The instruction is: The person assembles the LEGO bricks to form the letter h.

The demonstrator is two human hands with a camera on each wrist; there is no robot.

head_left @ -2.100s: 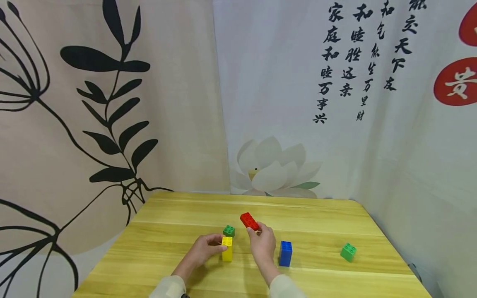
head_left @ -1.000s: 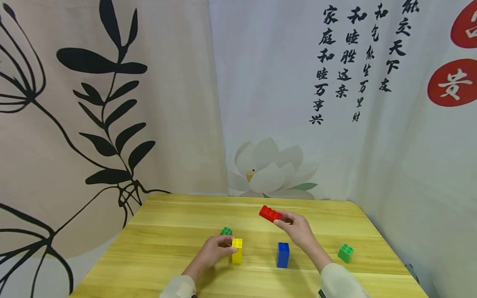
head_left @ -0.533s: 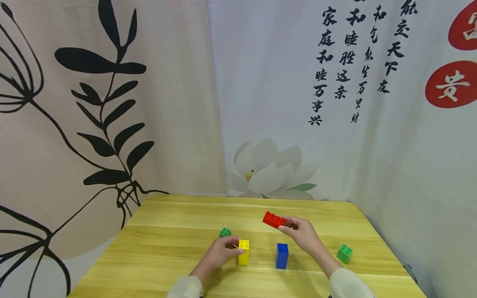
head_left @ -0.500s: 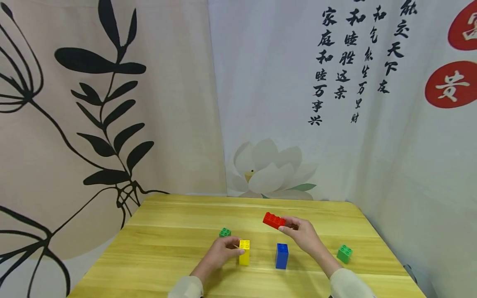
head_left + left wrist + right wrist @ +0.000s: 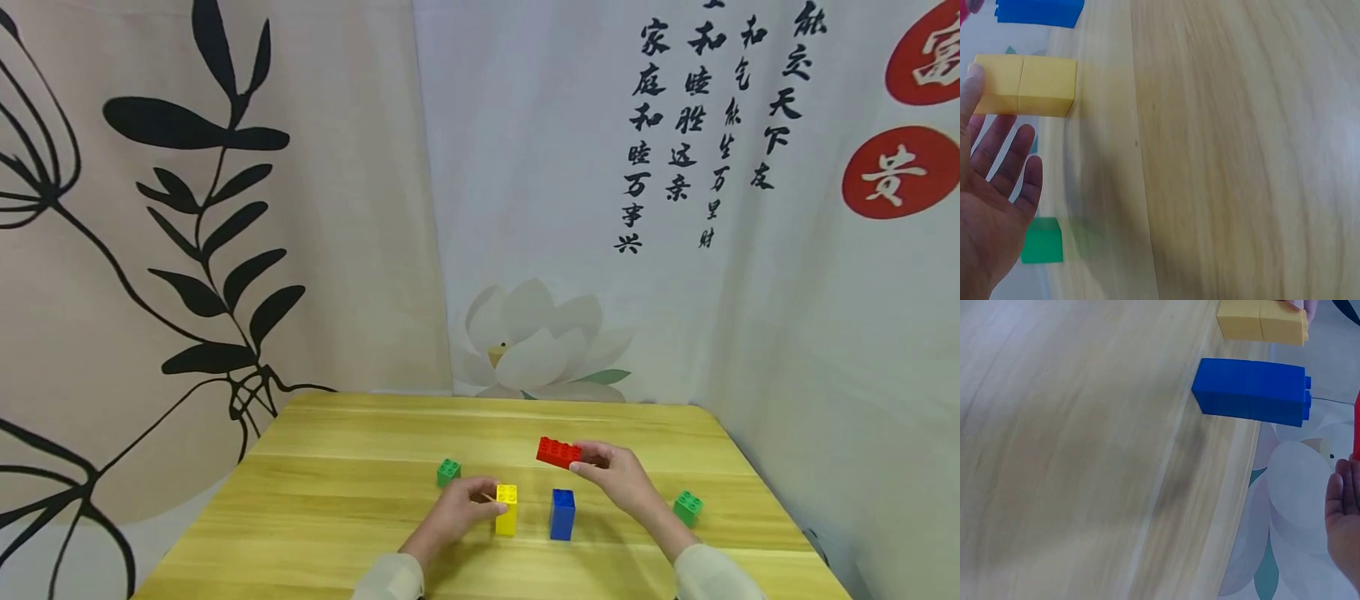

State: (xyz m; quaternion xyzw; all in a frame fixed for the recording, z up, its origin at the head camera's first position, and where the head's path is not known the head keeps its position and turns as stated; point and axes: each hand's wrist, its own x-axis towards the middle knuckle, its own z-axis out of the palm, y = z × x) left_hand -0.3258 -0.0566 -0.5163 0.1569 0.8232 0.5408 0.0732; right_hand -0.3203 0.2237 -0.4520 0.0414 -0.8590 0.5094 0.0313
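Just left of the blue tower (image 5: 562, 515), the yellow tower (image 5: 506, 510) is standing upright, a strip of table (image 5: 337, 500) showing between the two. The left hand (image 5: 465, 505) is holding the yellow tower in a narrow pinch from the side away from the blue tower: the thumb is pressing on the near face close to the top, so the lower half is showing free below the grip, while the other fingers are extending loosely. Whether the yellow tower's base is touching the tabletop is hard to tell.

Higher than the blue tower and clear of its studs, the red brick (image 5: 558, 452) is hanging in the air, studs upward and tilting slightly. The right hand (image 5: 618, 477) is pinching only its right end between thumb and fingers, so most of the brick is sticking out leftward from the grip.

Beyond the blue tower and to its left, one green block (image 5: 448, 472) is sitting past the left hand; well to the blue tower's right, another green block (image 5: 687, 508) is resting on the table.
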